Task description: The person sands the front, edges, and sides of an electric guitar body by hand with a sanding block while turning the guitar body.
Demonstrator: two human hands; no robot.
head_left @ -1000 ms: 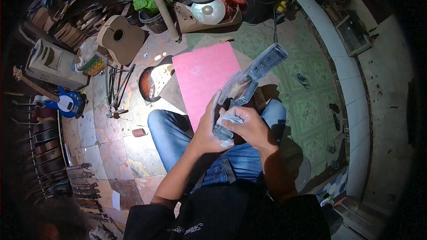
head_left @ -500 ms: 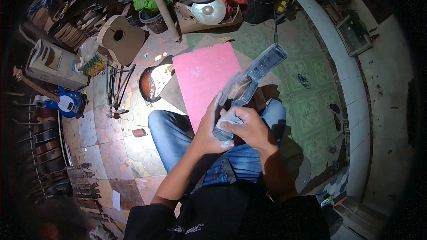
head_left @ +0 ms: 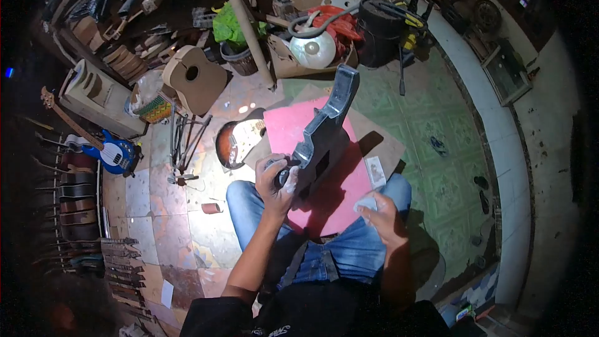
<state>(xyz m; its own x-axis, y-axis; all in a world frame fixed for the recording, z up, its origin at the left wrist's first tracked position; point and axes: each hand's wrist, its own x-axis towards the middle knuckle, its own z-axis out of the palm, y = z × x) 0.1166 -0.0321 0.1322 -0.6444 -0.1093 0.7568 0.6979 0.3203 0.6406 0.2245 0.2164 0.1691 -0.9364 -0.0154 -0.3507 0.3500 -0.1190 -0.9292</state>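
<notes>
My left hand [head_left: 274,182] is closed around the lower left end of a dark, dusty electric guitar body [head_left: 318,146], which it holds up, tilted nearly edge-on, above my lap. A curved horn forms the upper end of the body, and a dark cutout shows in its lower side. My right hand [head_left: 385,219], apart from the body and over my right thigh, pinches a small, folded, whitish piece of sandpaper [head_left: 367,203]. Beneath the guitar body lies a pink board [head_left: 349,203]. A pale rectangular piece [head_left: 375,171] rests near the right edge of that board.
A sunburst guitar body [head_left: 234,143] lies left of the board, near a folded metal stand [head_left: 187,140]. An acoustic guitar body [head_left: 194,78], a blue bass [head_left: 115,153], a post [head_left: 246,25] and a black bucket [head_left: 377,37] stand farther out. A brown sandpaper roll [head_left: 211,208] sits on the floor.
The guitar body has turned to a more edge-on pose. My right hand has moved away from it, down and right, with the sandpaper. My left hand has shifted left, and the view has tilted up.
</notes>
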